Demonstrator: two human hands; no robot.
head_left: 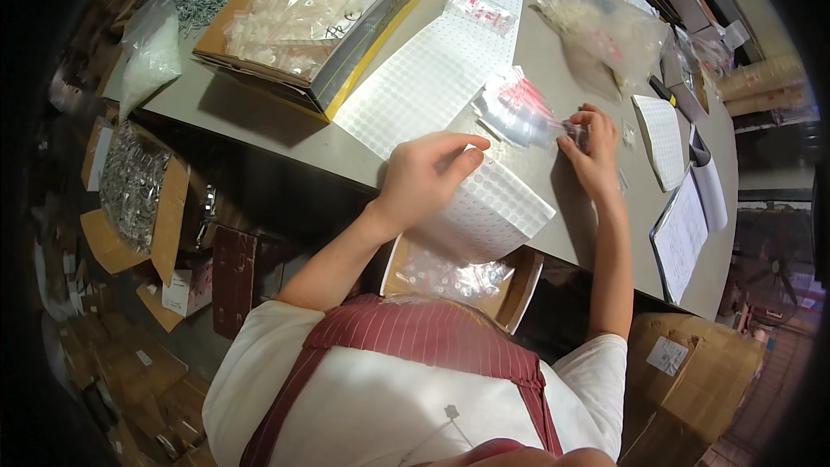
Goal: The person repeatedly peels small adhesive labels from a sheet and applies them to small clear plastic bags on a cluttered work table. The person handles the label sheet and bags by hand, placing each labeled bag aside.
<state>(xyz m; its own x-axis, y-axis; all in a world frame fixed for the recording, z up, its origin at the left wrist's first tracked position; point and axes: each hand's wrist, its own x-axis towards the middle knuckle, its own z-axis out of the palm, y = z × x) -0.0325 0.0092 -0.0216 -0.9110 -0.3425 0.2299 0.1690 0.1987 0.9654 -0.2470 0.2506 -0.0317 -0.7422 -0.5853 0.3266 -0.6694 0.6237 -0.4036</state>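
My left hand point(430, 175) pinches the edge of a white sheet of round stickers point(506, 199) between thumb and fingers. The sheet bends down over the table's near edge. My right hand point(596, 151) is closed, its curled fingertips on a small clear plastic bag point(566, 131) whose contents I cannot make out. Just left of those fingers, a fanned pile of small clear zip bags point(521, 110) with red edges lies on the table. Below the sheet, against my body, an open cardboard box point(528, 290) holds several small filled bags point(454, 277).
Farther back, a long sticker sheet point(415, 78) lies beside a big carton point(324, 104) of filled bags. A large plastic bag point(605, 30) stands at the far right. A clipboard with papers point(681, 238) and another sticker sheet point(659, 140) lie right. Cartons point(692, 380) flank me.
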